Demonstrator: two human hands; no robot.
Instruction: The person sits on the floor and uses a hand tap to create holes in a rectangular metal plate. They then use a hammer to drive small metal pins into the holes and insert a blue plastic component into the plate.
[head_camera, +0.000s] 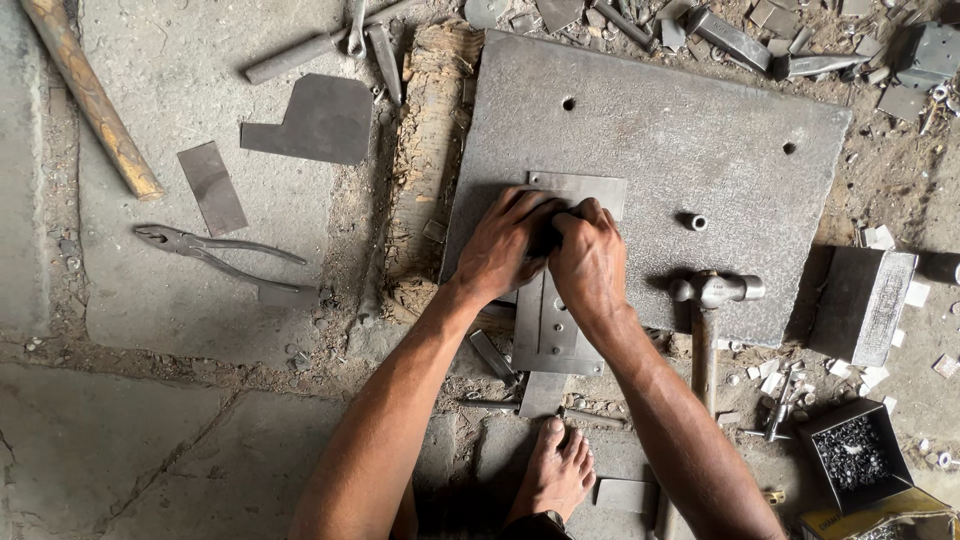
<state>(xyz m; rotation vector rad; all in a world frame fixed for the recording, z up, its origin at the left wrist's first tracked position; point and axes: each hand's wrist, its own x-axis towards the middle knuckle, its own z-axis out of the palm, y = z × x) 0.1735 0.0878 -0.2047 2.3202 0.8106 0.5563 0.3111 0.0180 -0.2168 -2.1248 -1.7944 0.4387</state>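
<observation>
Both my hands press together on a flat grey metal strip (545, 330) that lies on a thick steel base plate (690, 140). My left hand (503, 243) grips the strip's upper part from the left. My right hand (590, 257) closes over it from the right, knuckles touching the left hand. A second sheet piece (590, 187) shows just beyond my fingers. What lies under my fingers is hidden. A ball-peen hammer (712, 292) rests on the plate just right of my right hand. My bare foot (553, 470) stands below the strip.
Pliers (215, 253) lie on the concrete at left, near cut sheet pieces (318, 121) and a wooden handle (88, 95). A short metal sleeve (697, 221) stands on the plate. A metal block (862, 303) and a box of small dark parts (853, 454) sit right. Scrap litters the top edge.
</observation>
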